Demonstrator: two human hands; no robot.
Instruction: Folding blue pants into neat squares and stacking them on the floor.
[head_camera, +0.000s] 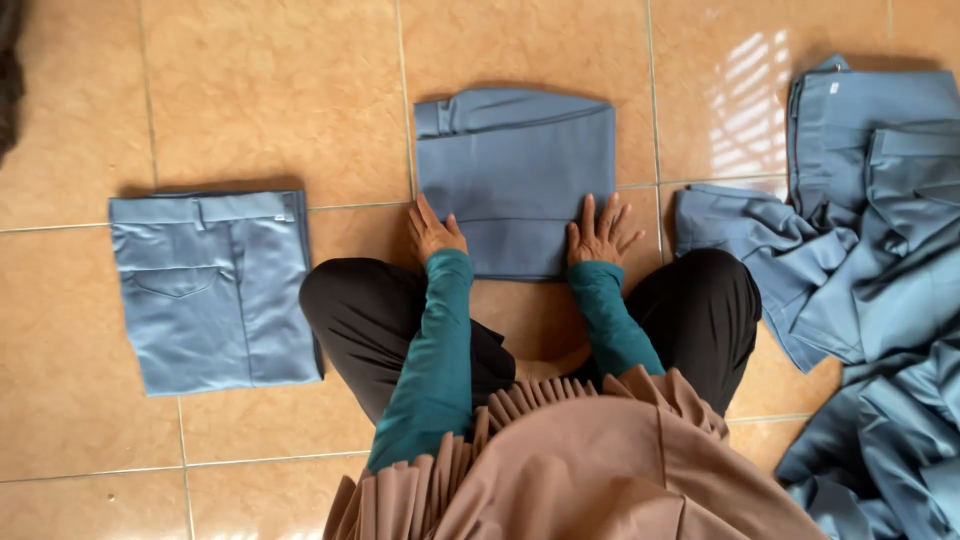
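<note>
Pressing a folded blue-grey garment (515, 175) flat on the tiled floor (250, 90), directly in front of the knees.
Both hands lie open, fingers spread: left hand (433, 232) at its near-left corner, right hand (600, 235) on its near-right edge. Even palm pressure should keep edges aligned. The cloth looks smooth, waistband at the far edge. 1 finished fold (210, 290) lies left; an unfolded heap (870, 280) lies right.

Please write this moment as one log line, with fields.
left hand: flat on folded trousers | right hand: flat on same | folded pair: left | pile: right | floor: tile
</note>
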